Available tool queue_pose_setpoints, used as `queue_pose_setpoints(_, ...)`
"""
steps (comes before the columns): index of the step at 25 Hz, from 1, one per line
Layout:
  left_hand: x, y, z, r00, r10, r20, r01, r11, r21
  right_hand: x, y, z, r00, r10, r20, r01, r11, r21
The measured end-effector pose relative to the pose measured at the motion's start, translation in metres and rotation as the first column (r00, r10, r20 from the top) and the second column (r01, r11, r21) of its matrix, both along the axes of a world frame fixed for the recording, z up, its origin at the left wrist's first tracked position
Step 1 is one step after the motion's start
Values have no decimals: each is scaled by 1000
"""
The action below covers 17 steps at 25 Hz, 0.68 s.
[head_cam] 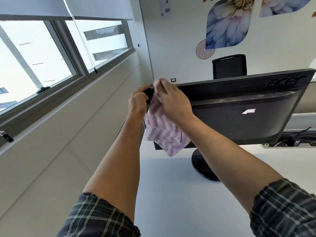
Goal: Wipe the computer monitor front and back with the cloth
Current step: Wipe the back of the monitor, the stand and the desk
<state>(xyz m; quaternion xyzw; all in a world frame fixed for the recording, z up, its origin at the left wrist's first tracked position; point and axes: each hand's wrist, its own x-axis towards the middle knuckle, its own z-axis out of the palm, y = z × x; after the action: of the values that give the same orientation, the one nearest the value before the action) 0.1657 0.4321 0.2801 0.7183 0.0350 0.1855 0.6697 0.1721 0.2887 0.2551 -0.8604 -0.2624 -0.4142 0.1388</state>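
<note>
Plaid sleeves (283,207), rolled above the elbows, frame 2 bare forearms reaching up to the monitor (239,117), which shows its dusty black back and stands on a round base (202,165) on the white desk (171,194). At the monitor's upper left corner, the left hand (136,103) curls its fingers around the edge and grips it. Just beside it, the right hand (174,103) pinches the purple-and-white striped cloth (162,132) with curled fingers, pressing a bunched end against the top edge while the rest hangs down over the monitor's back. Behind the monitor stands a black chair (229,65).
</note>
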Motion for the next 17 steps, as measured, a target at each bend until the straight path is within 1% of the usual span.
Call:
queue_pose_setpoints(2,4,2,0,999,-46,18,47,998,-52,8,8,-10,997,63,41,-58,992,-115)
queue_pose_setpoints(4,7,3,0,998,-56,26,58,995,-84,15,4,-12,986,116,118,-88,972,-220)
queue_pose_setpoints(7,11,2,-1,999,-17,30,20,997,-81,17,-16,-8,980,96,172,-21,919,-395)
queue_pose_setpoints(8,13,2,-1,1000,7,30,-5,997,-71,17,-25,-8,980,73,183,7,914,-405)
queue_pose_setpoints(10,18,4,-3,999,35,19,-34,998,-50,14,-44,-9,982,9,189,60,932,-357)
queue_pose_setpoints(12,21,8,-6,1000,27,2,-27,999,-31,11,-71,-13,983,-49,179,102,947,-304)
queue_pose_setpoints(15,22,11,-6,1000,10,0,-10,999,-39,8,-124,-20,968,-165,188,211,941,-263)
queue_pose_setpoints(17,24,9,-4,1000,10,9,-9,998,-59,4,-149,-17,948,-266,172,297,937,-185)
